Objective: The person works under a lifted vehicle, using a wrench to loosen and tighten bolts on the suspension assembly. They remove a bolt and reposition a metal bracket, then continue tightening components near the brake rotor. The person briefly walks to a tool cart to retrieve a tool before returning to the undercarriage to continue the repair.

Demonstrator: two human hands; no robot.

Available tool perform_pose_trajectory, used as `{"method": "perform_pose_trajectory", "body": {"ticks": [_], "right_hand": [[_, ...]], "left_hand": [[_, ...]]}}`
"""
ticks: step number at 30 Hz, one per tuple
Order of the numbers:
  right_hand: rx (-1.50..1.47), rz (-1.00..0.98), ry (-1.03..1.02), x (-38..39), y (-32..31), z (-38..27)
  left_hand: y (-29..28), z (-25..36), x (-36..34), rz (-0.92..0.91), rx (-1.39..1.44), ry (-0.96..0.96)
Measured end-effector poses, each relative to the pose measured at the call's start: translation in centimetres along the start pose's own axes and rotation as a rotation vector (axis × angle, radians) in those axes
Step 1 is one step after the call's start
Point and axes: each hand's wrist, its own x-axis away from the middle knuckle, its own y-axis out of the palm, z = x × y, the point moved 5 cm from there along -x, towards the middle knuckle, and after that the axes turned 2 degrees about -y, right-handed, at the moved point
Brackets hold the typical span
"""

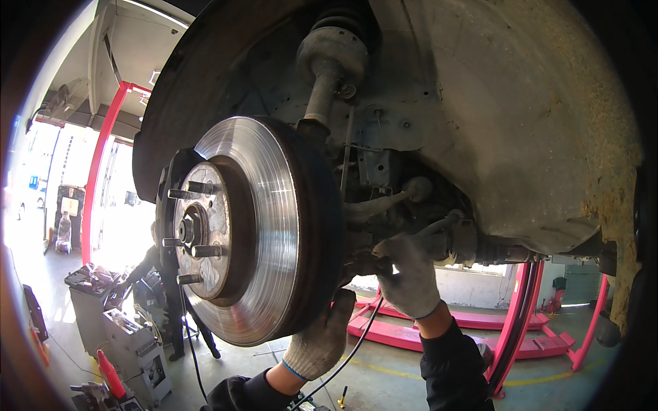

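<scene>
A shiny brake disc (277, 226) fills the middle, with a rusty hub (216, 205) and several wheel studs on its left side. A dark brake caliper (177, 164) sits over the disc's left edge. My left hand (321, 342), in a dirty knit glove, reaches up by the disc's lower right edge; most of its fingers are hidden. Behind the disc my gloved right hand (411, 277) curls its fingers at the dark suspension parts (363, 264). What they grip is hidden and slightly blurred. A black hose (356, 342) runs down between my hands.
Overhead are the strut (322, 96) and wheel-arch liner (507, 123). Steering and suspension arms (384, 204) extend behind the disc. Pink lift parts (517, 322) stand at right. A person (175, 301) stands at left beside grey tool carts (130, 349).
</scene>
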Motion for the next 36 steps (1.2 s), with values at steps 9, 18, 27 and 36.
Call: {"method": "perform_pose_trajectory", "body": {"ticks": [9, 18, 27, 36], "right_hand": [[-0.087, 0.19, -0.126, -0.3, 1.0, -0.2], [-0.152, 0.254, -0.031, -0.7, 2.0, -0.9], [-0.286, 0.422, 0.048, 0.4, 2.3, -0.3], [-0.066, 0.449, -0.24, -1.4, 0.4, -2.3]], "left_hand": [[0.5, -2.3, 1.9, 0.126, -0.447, 0.162], [0.4, -3.1, 3.0, 0.23, -0.525, 0.174], [0.4, -3.8, 3.2, 0.201, -0.468, 0.18], [0.2, -3.1, 3.2, 0.169, -0.594, 0.181]]}}
